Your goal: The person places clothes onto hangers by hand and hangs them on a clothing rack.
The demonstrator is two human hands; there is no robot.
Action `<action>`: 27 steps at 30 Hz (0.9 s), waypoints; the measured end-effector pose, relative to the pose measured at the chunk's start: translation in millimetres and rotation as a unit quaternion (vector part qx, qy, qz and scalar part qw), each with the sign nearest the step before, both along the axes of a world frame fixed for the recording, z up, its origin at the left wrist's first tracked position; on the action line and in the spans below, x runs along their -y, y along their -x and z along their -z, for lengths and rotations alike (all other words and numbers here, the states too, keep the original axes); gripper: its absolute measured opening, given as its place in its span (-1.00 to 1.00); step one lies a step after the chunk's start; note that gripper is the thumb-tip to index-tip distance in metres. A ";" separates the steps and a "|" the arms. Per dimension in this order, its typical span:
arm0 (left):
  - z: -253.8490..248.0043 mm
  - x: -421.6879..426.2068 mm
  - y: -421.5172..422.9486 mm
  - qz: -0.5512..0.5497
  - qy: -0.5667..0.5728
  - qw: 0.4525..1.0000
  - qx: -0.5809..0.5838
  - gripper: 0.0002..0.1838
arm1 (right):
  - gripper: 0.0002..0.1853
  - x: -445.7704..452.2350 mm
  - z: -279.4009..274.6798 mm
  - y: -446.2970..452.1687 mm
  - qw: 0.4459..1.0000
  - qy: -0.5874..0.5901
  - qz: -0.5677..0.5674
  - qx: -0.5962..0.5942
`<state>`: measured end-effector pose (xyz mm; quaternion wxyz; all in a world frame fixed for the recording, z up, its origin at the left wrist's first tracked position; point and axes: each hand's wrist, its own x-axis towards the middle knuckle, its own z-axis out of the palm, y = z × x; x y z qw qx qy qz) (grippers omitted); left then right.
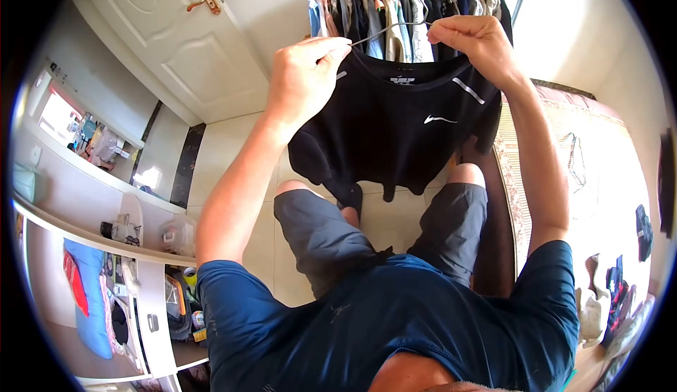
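A black T-shirt [388, 127] with a white swoosh-like mark and light shoulder strips hangs spread out in front of my knees. A thin wire hanger [384, 32] shows above its neckline, its hook pointing up toward the rack. My left hand [307, 75] is closed in a pinch at one shoulder of the shirt, where the hanger's end disappears under my fingers. At the other shoulder, my right hand [479, 43] pinches the shirt beside the hanger's other end. The hanger's ends are hidden by fabric and fingers.
A rack of hanging clothes [395, 4] stands just beyond my hands. To the right lies a bed with a woven mat [543, 180]. A white door [190, 46] is at the upper left, and open shelves [106, 244] with several items line the left side.
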<state>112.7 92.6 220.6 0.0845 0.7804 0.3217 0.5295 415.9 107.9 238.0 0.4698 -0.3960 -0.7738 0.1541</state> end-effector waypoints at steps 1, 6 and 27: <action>0.4 0.0 -0.7 -0.013 -0.022 1.000 -0.013 -0.82 | -0.75 -0.5 -1.4 1.6 1.000 -0.002 -0.005 -0.004; 3.4 -5.2 -0.4 -0.014 -0.025 1.000 0.009 -0.84 | -0.73 2.0 -4.2 10.2 1.000 0.003 -0.004 0.014; -13.7 -13.7 -5.5 0.173 0.360 0.916 -0.024 -0.79 | -0.77 3.0 -8.0 29.0 0.998 0.031 0.000 0.055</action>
